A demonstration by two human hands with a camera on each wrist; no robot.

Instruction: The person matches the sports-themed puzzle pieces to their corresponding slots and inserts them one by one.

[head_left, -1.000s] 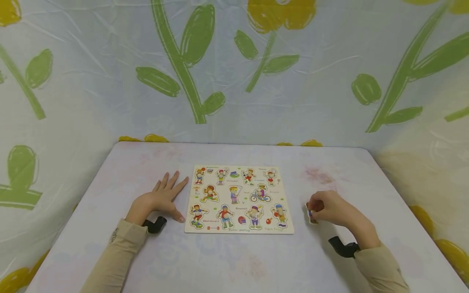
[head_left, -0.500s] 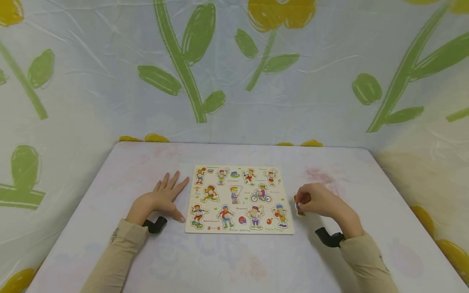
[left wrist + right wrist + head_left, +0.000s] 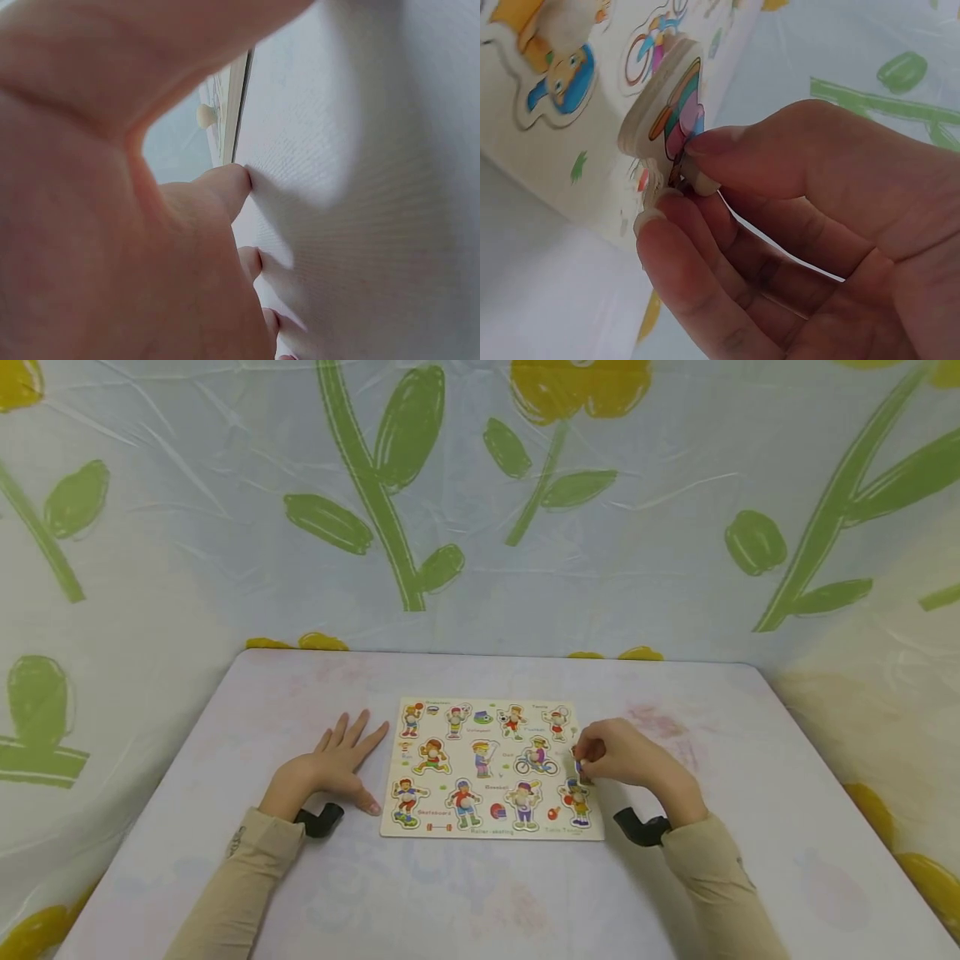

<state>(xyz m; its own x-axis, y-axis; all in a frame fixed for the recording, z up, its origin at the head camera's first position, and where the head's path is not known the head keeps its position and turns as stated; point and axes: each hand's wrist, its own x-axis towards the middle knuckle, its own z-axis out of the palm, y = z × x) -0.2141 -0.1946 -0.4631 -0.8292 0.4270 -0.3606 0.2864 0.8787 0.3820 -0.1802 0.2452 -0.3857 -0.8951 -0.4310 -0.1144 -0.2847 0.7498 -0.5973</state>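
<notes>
My right hand [image 3: 626,756] pinches a puzzle piece [image 3: 679,112] between thumb and fingertips. It is a pale wooden cut-out with a printed figure, held on edge, part of it hidden by the fingers. The piece overlaps the right edge of the wooden puzzle board [image 3: 461,762] in the head view, near the cyclist piece [image 3: 536,755] and the table-tennis piece [image 3: 576,802]. Across from it, my left hand [image 3: 330,770] rests on the table with spread fingers, holding nothing. Its index fingertip and thumb lie close to the board's left edge.
Several sports figures sit in the board's cut-outs; a round knob [image 3: 205,115] shows in the left wrist view. The board lies on a pale cloth-covered table [image 3: 517,893]. A flower-print curtain [image 3: 637,568] hangs behind the table and at both sides.
My right hand has moved left with the puzzle piece, from the table right of the board to the board's right edge. The left hand has stayed in place.
</notes>
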